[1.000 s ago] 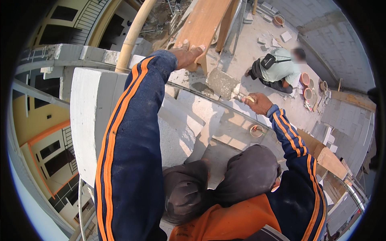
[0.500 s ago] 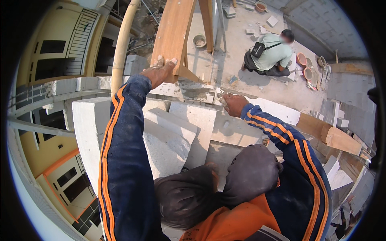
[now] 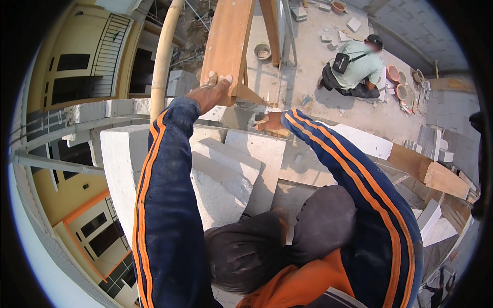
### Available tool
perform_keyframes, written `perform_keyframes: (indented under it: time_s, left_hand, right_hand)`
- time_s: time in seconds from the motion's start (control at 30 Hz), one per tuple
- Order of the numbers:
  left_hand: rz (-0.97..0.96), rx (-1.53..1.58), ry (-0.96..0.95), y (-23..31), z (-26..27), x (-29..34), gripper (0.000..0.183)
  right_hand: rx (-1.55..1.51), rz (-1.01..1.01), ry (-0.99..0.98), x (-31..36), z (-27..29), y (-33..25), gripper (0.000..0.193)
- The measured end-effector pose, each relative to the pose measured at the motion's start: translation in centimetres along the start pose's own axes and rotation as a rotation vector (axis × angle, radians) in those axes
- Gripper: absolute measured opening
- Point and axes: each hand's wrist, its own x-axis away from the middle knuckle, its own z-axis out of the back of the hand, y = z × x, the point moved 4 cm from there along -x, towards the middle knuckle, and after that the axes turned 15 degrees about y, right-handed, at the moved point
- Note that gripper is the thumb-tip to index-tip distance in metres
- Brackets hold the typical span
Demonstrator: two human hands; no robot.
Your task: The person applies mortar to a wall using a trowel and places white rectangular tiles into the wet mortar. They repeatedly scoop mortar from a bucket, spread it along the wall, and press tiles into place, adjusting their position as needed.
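A wide brown wooden board (image 3: pixel 223 43) slants up and away in front of me. My left hand (image 3: pixel 209 95) is on its lower end, fingertips pressed on the board's face and the palm at its edge. To the right, my right hand (image 3: pixel 271 121) is low over the top of the block wall (image 3: pixel 233 119), its fingers curled and partly hidden. A small tan strip shows beneath it; whether the fingers hold it I cannot make out. White lightweight blocks (image 3: pixel 226 177) lean and lie just below both hands, in front of my knees.
A bamboo pole (image 3: pixel 163 61) rises left of the board. A person in a pale green shirt (image 3: pixel 354 64) crouches on the floor below, beside orange buckets (image 3: pixel 393 73). A grey bucket (image 3: pixel 262 51) stands near a wooden prop (image 3: pixel 270 31). Timber (image 3: pixel 411 163) continues the wall line at right.
My right hand has moved left along the wall top, closer to the board, with its forearm reaching farther over. My left hand stays on the board; the whole view has shifted slightly.
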Motion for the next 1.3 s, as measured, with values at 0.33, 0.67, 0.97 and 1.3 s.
perform_keyframes:
  time_s: [0.33, 0.67, 0.97, 1.3]
  left_hand:
    - [0.007, 0.044, 0.061, -0.3, -0.6, -0.3, 0.104]
    - [-0.117, -0.004, 0.079, 0.9, 0.0, 0.6, 0.104]
    - [-0.101, -0.026, -0.014, 1.9, 0.7, 1.0, 0.099]
    - [-0.182, -0.007, 0.029, 1.3, 0.5, -0.6, 0.089]
  right_hand:
    - [-0.412, 0.013, 0.007, 3.1, 1.9, 6.2, 0.049]
    - [0.258, 0.104, 0.365, 14.4, 12.2, 12.5, 0.035]
    - [0.434, 0.438, 0.455, 15.9, 8.7, 5.3, 0.038]
    - [0.656, 0.73, 0.566, 18.1, 7.4, -2.9, 0.036]
